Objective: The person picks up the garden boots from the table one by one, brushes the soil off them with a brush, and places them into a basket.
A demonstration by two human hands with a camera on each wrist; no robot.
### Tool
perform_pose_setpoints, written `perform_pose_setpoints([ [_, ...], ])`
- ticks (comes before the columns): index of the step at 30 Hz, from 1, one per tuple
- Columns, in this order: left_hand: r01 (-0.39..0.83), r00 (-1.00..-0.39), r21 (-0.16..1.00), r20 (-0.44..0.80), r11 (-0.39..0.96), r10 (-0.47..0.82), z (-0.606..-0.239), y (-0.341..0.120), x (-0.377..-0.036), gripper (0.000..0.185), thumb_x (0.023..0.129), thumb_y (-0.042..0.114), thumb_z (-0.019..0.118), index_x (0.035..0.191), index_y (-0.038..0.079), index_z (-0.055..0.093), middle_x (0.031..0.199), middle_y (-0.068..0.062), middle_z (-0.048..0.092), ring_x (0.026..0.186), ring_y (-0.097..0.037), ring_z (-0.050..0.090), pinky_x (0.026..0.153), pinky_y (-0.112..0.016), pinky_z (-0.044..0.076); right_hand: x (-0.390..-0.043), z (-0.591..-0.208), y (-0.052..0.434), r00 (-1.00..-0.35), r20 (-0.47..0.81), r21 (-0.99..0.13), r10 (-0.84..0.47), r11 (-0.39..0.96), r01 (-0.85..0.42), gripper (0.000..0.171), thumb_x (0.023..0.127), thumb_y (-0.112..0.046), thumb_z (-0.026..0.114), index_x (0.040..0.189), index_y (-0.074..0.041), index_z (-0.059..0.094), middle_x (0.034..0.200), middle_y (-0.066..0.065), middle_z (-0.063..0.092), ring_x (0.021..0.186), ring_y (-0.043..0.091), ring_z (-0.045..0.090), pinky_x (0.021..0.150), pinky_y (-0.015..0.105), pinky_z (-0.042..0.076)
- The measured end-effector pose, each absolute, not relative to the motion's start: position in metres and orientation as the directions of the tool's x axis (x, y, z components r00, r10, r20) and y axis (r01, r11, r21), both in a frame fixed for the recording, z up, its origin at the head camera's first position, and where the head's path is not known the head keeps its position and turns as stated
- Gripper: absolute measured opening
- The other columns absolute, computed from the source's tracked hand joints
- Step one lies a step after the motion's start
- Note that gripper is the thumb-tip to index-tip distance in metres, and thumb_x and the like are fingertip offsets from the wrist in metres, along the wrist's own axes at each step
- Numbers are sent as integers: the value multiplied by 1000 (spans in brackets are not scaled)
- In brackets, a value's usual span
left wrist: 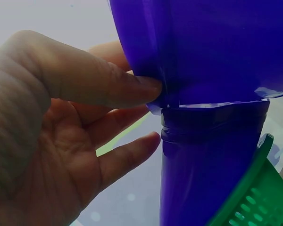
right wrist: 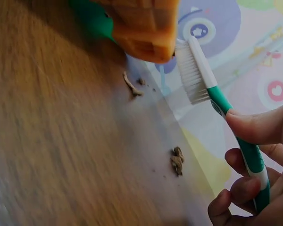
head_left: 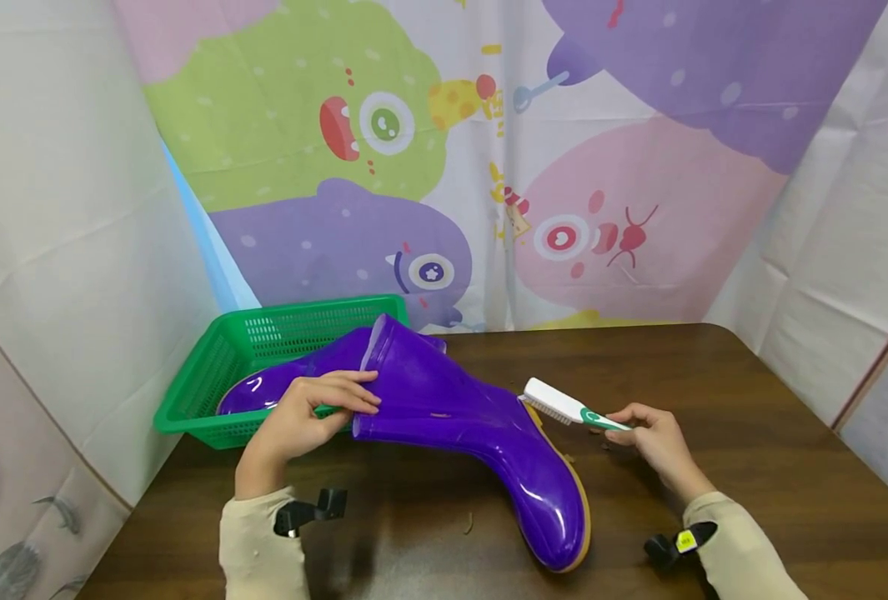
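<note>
A glossy purple rain boot [head_left: 444, 400] with a tan sole lies on its side over the table, its toe toward the near edge. My left hand [head_left: 312, 417] pinches the rim of its shaft, thumb [left wrist: 141, 89] on one face and fingers behind. In my right hand [head_left: 661, 446] is a white and green scrubbing brush [head_left: 556, 402], gripped by its handle. Its bristles [right wrist: 192, 75] touch the heel end of the orange-tan sole [right wrist: 146, 40] in the right wrist view.
A green plastic basket [head_left: 188, 392] stands at the back left with a second purple boot [head_left: 278, 383] lying in it. Brown crumbs of dirt [right wrist: 177, 161] are scattered on the wooden table [head_left: 684, 367]. A cartoon-print curtain [head_left: 489, 150] hangs behind.
</note>
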State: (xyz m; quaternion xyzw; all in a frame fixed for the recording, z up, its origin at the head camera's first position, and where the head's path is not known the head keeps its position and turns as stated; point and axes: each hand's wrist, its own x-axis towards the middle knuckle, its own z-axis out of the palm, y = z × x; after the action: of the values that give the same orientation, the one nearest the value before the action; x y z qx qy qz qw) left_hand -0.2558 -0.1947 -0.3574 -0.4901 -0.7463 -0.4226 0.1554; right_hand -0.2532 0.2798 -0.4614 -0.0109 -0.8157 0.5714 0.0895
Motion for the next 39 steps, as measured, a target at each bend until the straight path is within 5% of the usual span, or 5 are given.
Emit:
perform_pose_setpoints([
  [10, 861, -476, 480, 643, 170, 600, -357, -196, -254, 39, 76, -25, 56, 94, 2, 78, 98, -10, 75, 123, -17, 58, 101, -23, 44, -249, -458, 292, -974, 170, -820, 149, 569, -56, 22, 76, -4, 80, 96, 2, 74, 93, 12, 72, 78, 17, 55, 63, 29, 46],
  [16, 856, -487, 485, 643, 178, 592, -356, -197, -254, 39, 77, -24, 56, 94, 3, 78, 99, -9, 75, 123, -17, 59, 102, -23, 43, -245, -446, 279, -969, 217, -896, 116, 417, -151, 25, 81, -3, 78, 102, 8, 71, 85, -2, 70, 78, 10, 60, 66, 26, 50],
  [23, 861, -465, 490, 654, 133, 596, -357, -196, -255, 40, 77, -25, 55, 96, 1, 78, 99, -10, 75, 124, -17, 58, 101, -24, 44, -241, -448, 262, -952, 274, -928, -139, 220, -300, 21, 81, 8, 74, 98, 15, 65, 88, -5, 70, 75, 9, 64, 64, 27, 56],
  [30, 837, -497, 526, 616, 151, 611, -360, -197, -256, 39, 79, -26, 56, 97, 1, 78, 102, -10, 75, 126, -14, 56, 100, -23, 44, -244, -453, 279, -981, 147, -952, -129, 251, -175, 20, 79, 5, 74, 97, 12, 67, 86, -2, 69, 67, 9, 60, 58, 27, 53],
  [39, 854, -473, 502, 645, 134, 600, -360, -195, -256, 39, 78, -27, 57, 96, 1, 78, 101, -11, 75, 125, -13, 56, 101, -22, 44, -240, -423, 289, -972, 233, -881, -27, 418, -223, 21, 80, 3, 77, 99, 10, 71, 88, 3, 70, 76, 8, 60, 64, 27, 53],
])
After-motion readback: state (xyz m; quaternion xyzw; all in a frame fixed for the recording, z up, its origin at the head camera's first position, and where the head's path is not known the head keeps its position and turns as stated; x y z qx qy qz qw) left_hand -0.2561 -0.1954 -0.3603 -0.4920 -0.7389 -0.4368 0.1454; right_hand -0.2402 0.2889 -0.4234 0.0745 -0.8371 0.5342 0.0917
